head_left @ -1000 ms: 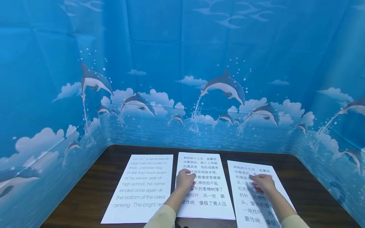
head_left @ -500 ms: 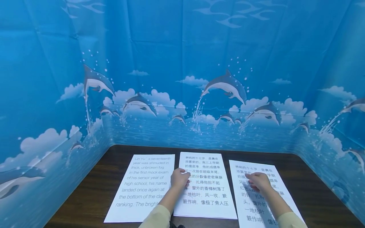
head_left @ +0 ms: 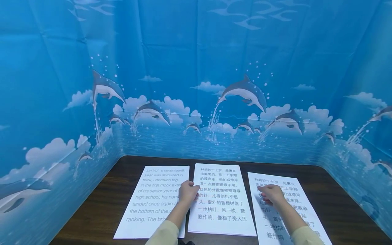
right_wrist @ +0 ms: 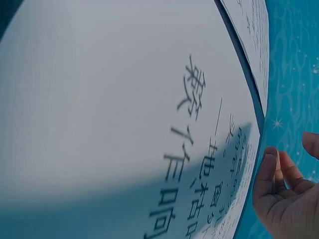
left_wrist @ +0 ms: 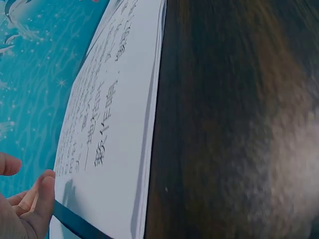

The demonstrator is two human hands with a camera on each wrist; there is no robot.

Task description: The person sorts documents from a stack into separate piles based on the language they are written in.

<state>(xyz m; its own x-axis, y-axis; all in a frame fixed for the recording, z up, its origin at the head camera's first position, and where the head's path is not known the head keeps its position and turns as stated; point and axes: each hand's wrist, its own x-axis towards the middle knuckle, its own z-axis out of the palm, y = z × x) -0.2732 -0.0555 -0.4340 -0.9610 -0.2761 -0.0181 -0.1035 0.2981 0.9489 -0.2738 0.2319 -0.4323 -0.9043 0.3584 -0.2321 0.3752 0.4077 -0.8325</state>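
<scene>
Three white printed paper stacks lie side by side on the dark wooden table. The left stack [head_left: 153, 204] carries English text; the middle stack [head_left: 222, 204] and right stack [head_left: 301, 206] carry Chinese characters. My left hand [head_left: 187, 192] hovers over the gap between left and middle stacks, covering some English words. In the left wrist view, its loosely bent fingers [left_wrist: 42, 196] hold nothing, thumb apart. Over the left part of the right stack is my right hand [head_left: 273, 194], casting a shadow on the print. The right wrist view shows its fingers [right_wrist: 266, 174] bent and empty.
A blue curtain [head_left: 171, 61] printed with dolphins and clouds encloses the table's back and sides. The dark wooden tabletop [head_left: 92, 211] shows around the papers. A small black object [head_left: 190, 243] peeks in at the bottom edge, beside the left sleeve.
My left hand has moved left, from over the middle stack to the gap beside the English one. The right hand has drifted left over its stack. The papers lie as before; the head view shifted slightly.
</scene>
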